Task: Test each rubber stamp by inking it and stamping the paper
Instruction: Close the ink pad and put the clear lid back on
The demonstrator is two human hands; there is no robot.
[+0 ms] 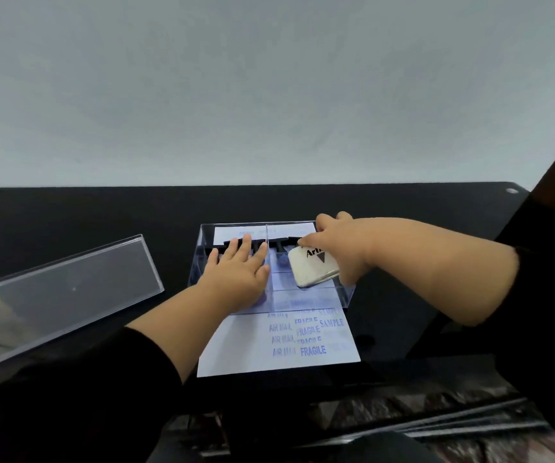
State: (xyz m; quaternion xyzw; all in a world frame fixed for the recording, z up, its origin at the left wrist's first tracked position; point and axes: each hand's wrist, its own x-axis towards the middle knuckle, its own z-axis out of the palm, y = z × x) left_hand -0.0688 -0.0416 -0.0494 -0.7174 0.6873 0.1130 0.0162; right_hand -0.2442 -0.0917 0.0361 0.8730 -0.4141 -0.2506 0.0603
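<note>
Two hands over clear box [344,297] on paper [236,355], black table [102,212]. Left hand [239,272] flat, fingers straight, on stamps [227,244] in left compartment. Right hand [343,242] grip clamped on ink pad [312,269], tilted over right compartment.

Single view only; we look from head height, forward and down across the dark surface [68,215] toward a pale wall. We sit close: both forearms enter from the bottom edge, and the left hand [239,269] and right hand [339,242] meet near frame centre. Wide-angle lens bows the surface's far edge. No second view to share coverage.
</note>
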